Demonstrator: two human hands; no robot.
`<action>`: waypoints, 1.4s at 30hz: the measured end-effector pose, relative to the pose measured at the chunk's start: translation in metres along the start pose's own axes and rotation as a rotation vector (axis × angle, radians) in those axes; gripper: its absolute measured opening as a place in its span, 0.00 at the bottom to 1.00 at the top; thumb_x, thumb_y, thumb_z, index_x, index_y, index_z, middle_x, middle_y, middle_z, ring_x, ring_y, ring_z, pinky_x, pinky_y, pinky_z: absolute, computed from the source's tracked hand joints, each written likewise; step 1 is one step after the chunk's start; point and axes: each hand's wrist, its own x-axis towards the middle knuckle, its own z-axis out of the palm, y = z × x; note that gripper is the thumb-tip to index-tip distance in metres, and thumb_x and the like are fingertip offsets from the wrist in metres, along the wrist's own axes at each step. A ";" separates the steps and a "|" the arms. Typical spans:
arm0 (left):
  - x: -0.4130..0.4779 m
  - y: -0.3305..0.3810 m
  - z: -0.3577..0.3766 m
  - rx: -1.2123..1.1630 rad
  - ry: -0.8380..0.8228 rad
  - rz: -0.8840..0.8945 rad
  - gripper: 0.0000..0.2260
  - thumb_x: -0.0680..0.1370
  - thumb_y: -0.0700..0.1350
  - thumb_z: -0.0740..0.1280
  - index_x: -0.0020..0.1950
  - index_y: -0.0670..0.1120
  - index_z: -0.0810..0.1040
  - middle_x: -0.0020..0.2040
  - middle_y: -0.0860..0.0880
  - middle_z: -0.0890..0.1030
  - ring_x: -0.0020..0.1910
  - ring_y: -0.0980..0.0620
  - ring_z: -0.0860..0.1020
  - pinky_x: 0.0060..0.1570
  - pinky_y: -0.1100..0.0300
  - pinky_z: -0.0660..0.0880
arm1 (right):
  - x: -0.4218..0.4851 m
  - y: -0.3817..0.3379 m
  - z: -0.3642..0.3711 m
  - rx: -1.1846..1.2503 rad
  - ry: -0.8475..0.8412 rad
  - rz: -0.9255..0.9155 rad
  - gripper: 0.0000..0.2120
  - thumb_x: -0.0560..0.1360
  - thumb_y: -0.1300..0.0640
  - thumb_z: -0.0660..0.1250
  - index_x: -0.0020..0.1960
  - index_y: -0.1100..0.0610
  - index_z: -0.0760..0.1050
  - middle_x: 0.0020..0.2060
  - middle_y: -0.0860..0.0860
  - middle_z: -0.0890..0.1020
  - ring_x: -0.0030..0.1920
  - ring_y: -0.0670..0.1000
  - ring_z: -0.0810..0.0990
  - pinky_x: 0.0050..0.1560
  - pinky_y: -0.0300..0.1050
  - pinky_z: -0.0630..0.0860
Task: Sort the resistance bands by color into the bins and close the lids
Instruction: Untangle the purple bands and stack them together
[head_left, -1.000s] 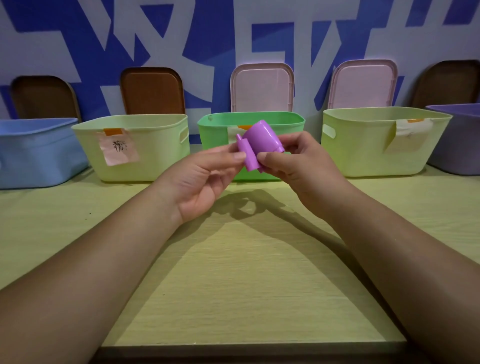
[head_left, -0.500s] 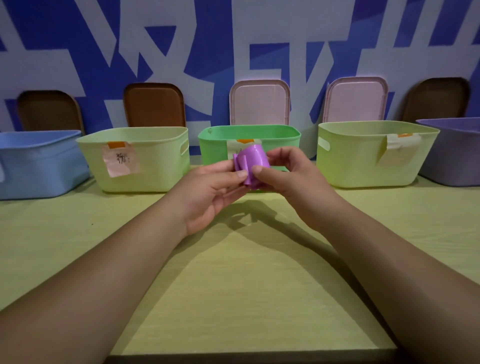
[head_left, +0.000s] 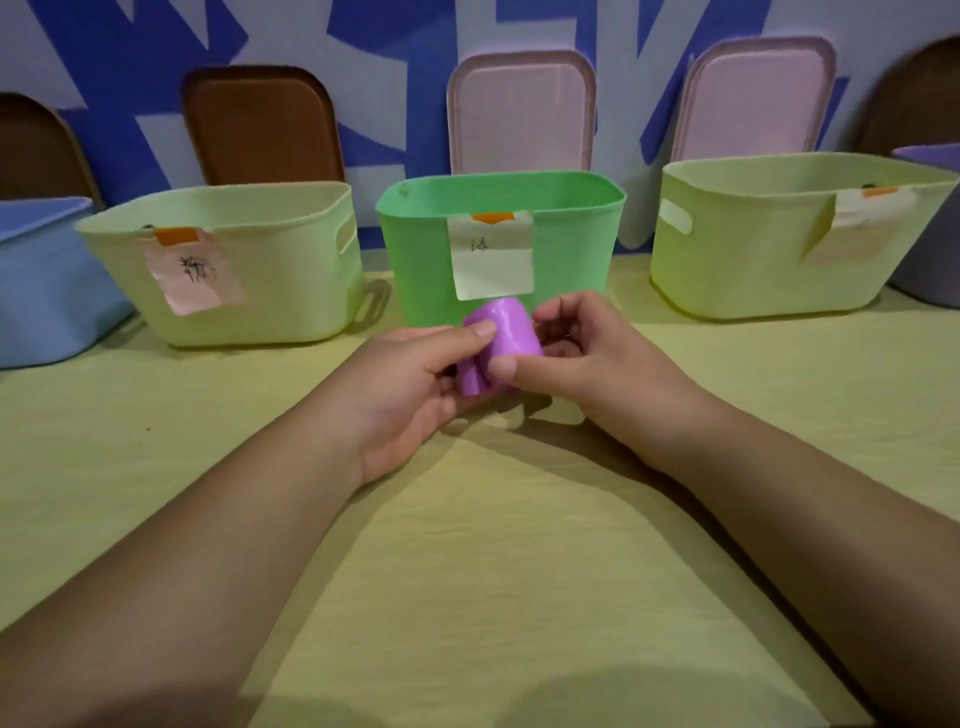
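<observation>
The purple resistance band (head_left: 501, 338), folded into a small bundle, is held between my two hands low over the worktop (head_left: 467, 571), just in front of the green bin (head_left: 415, 270). I cannot tell whether it touches the surface. My left hand (head_left: 410, 384) pinches its left side with the thumb on top. My right hand (head_left: 587, 358) grips the right side, thumb on the near face and the other fingers (head_left: 558, 312) curled behind.

The green bin carries a paper note (head_left: 493, 260) on its front wall. A pale yellow-green bin (head_left: 291, 291) stands on its left and another (head_left: 737, 260) on its right. Beyond them are a blue bin (head_left: 41, 291) at far left and a lilac bin (head_left: 930, 260) at far right. All the bins are open. Pink lids (head_left: 519, 109) and brown lids (head_left: 260, 124) lean upright against the wall behind the bins.
</observation>
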 end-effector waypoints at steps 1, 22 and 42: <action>0.002 0.000 -0.001 -0.030 0.015 -0.020 0.13 0.83 0.39 0.69 0.64 0.31 0.79 0.58 0.32 0.86 0.61 0.39 0.86 0.62 0.47 0.84 | 0.001 -0.001 0.000 0.019 0.000 0.026 0.27 0.73 0.47 0.82 0.65 0.51 0.74 0.58 0.51 0.85 0.56 0.53 0.87 0.59 0.50 0.83; -0.005 0.037 0.104 0.114 0.221 -0.333 0.27 0.77 0.31 0.74 0.75 0.39 0.72 0.67 0.43 0.85 0.68 0.42 0.82 0.69 0.47 0.78 | -0.016 -0.053 -0.094 0.249 -0.013 0.592 0.18 0.73 0.66 0.80 0.61 0.59 0.81 0.55 0.57 0.88 0.58 0.58 0.87 0.65 0.55 0.83; 0.137 0.094 0.447 0.216 -0.025 -0.367 0.29 0.65 0.39 0.81 0.66 0.42 0.80 0.57 0.40 0.88 0.60 0.38 0.86 0.66 0.44 0.81 | -0.022 -0.110 -0.448 0.155 0.250 0.542 0.13 0.80 0.56 0.77 0.63 0.48 0.84 0.53 0.46 0.89 0.42 0.45 0.83 0.45 0.44 0.78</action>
